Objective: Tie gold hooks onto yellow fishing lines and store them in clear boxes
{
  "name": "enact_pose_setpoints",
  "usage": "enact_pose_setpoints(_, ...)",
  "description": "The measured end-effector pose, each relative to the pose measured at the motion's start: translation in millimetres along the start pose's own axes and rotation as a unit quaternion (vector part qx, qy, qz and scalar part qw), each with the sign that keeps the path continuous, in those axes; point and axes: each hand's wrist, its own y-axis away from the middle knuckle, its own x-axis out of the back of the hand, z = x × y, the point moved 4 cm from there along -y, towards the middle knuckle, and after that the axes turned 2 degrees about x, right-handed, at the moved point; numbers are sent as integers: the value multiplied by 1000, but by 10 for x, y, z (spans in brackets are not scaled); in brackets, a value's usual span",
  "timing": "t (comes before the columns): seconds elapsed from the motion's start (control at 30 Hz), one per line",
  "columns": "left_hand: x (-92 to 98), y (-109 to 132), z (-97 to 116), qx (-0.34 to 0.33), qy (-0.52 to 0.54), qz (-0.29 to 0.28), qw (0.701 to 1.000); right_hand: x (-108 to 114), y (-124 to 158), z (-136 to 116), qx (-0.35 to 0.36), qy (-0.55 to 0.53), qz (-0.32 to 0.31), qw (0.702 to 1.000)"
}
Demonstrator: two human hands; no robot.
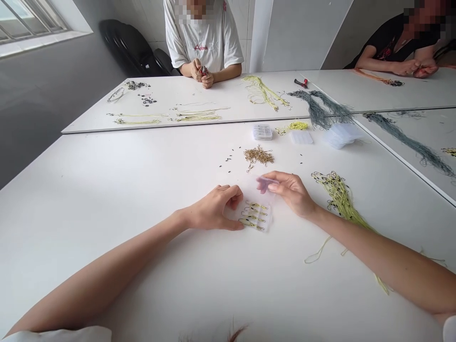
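Note:
A small clear plastic box (263,227) lies on the white table in front of me, with several fish hooks (254,212) tied with yellow cord in rows inside. My left hand (217,209) grips its left side, thumb along the near corner and fingers curled at the far one. Pinched between the thumb and fingers of my right hand (290,190) is a thin clear lid (268,181), raised above the far side of the box. Whether the lid is joined to the box is hard to see.
Beyond the hands lie a pile of gold metal pieces (259,155), stacked boxes (262,132) and clear sheets or cases (342,135). A bundle of yellow corded hooks (338,197) sits by my right forearm. Grey cords (317,108) lie farther back. Two people work across the table.

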Motion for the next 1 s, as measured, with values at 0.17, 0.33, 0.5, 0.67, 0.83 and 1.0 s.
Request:
enact_pose_setpoints(0.17, -23, -9, -20, 18, 37, 30, 999, -43, 9, -84, 34, 49, -36, 998)
enact_pose_setpoints(0.33, -6, 14, -22, -1, 76, 41, 996, -109, 34, -116, 55, 151, -86, 983)
enact_pose_setpoints(0.5, 20, 37, -19, -22, 96, 27, 995, -174, 55, -121, 89, 235, -115, 961)
enact_pose_setpoints(0.67, -1, 29, -10, -14, 99, 43, 994, -229, 69, -123, 126, 306, -122, 936)
enact_pose_setpoints(0.83, -53, -1, -44, 0, 81, 65, 995, -276, 85, -136, 157, 369, -131, 907)
enact_pose_setpoints(1.0, -54, -10, -58, -17, 61, 65, 996, -278, 84, -130, 166, 424, -131, 881)
